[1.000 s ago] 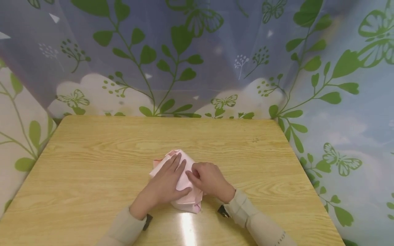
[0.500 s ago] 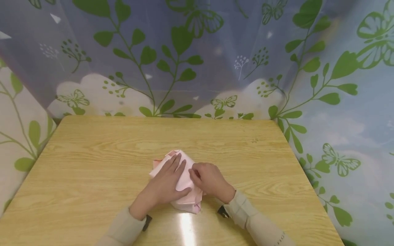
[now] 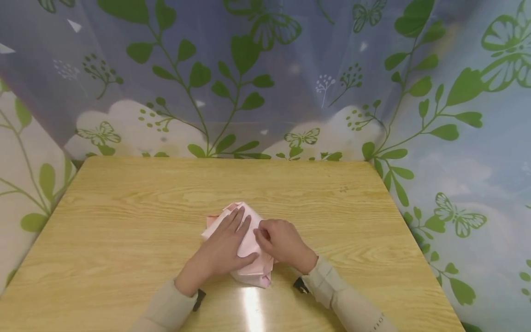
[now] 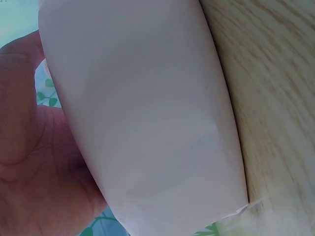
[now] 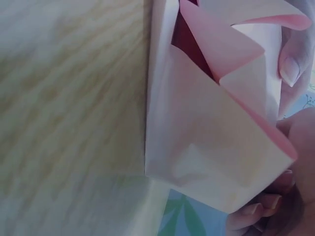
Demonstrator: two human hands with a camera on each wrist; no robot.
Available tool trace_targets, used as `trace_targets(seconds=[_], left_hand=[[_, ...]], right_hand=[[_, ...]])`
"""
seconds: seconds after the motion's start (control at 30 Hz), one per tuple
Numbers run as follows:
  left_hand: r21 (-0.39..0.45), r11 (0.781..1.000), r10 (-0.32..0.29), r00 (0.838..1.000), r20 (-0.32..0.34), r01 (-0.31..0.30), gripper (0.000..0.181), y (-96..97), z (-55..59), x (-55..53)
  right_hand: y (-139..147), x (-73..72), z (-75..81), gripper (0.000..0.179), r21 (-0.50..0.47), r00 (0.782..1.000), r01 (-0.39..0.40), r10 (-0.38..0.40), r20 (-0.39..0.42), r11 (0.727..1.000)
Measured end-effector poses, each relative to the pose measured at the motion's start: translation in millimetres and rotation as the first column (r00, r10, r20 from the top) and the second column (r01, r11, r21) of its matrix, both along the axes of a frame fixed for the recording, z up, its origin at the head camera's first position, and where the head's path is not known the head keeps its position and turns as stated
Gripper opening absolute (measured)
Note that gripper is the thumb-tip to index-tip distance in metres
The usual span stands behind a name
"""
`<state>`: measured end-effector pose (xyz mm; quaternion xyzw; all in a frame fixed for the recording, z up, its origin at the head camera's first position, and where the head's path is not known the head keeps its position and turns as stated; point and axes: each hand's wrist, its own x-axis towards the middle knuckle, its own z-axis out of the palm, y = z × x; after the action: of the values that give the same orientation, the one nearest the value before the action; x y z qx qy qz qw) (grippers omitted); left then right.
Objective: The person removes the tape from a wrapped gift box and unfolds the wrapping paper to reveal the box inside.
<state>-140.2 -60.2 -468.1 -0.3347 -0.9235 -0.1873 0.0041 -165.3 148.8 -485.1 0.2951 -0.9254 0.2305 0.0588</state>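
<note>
A package in pale pink wrapping paper (image 3: 251, 242) lies at the table's front middle. My left hand (image 3: 221, 246) rests on top of it, fingers straight and thumb spread. My right hand (image 3: 285, 242), fingers curled, holds the paper at the package's right side with thumb and forefinger. In the left wrist view a smooth paper side (image 4: 147, 118) fills the middle. The right wrist view has loose folded flaps (image 5: 236, 54) at one end, with a dark red strip (image 5: 192, 42) showing between them. What lies inside is otherwise hidden.
The wooden table (image 3: 124, 221) extends around the package. Patterned cloth (image 3: 265, 92) with leaves and butterflies hangs behind it and at both sides. A bright reflection lies on the tabletop in front. Dark wrist straps show at both sleeves.
The right thumb has drawn slightly closer to the forefinger at the paper. My left hand and the package stay where they were.
</note>
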Motion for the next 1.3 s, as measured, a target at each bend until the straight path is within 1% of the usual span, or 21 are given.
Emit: trace_targets(seconds=[0.2, 0.37, 0.63, 0.87, 1.07, 1.3], left_hand=[[0.001, 1.000, 0.001, 1.000, -0.016, -0.001, 0.088, 0.8, -0.5, 0.5], [-0.009, 1.000, -0.003, 1.000, -0.027, 0.003, 0.087, 0.6, -1.1, 0.8], [-0.012, 1.000, -0.003, 1.000, -0.010, 0.003, 0.084, 0.3, 2.7, -1.7], [-0.010, 1.000, -0.008, 0.999, 0.035, 0.009, 0.085, 1.3, 1.3, -0.2], [-0.019, 1.000, 0.000, 1.000, 0.017, 0.000, 0.086, 1.2, -0.3, 1.7], [-0.023, 1.000, 0.001, 1.000, 0.011, -0.001, 0.086, 1.9, 0.0, 0.7]], right_hand=[[0.0, 0.2, -0.9, 0.036, -0.023, 1.000, -0.002, 0.002, -0.016, 1.000], [0.6, 0.2, -3.5, 0.036, -0.037, 1.000, -0.007, 0.007, -0.006, 0.999], [-0.2, -2.6, -1.9, 0.035, -0.055, 1.000, -0.004, 0.003, -0.008, 0.998], [1.3, -0.2, -6.3, 0.035, -0.053, 1.000, 0.013, -0.013, -0.002, 0.998], [1.4, 1.1, -7.4, 0.035, -0.060, 1.000, 0.006, -0.006, 0.004, 0.998], [2.0, 0.0, -3.8, 0.034, -0.056, 1.000, 0.003, -0.002, 0.026, 0.998]])
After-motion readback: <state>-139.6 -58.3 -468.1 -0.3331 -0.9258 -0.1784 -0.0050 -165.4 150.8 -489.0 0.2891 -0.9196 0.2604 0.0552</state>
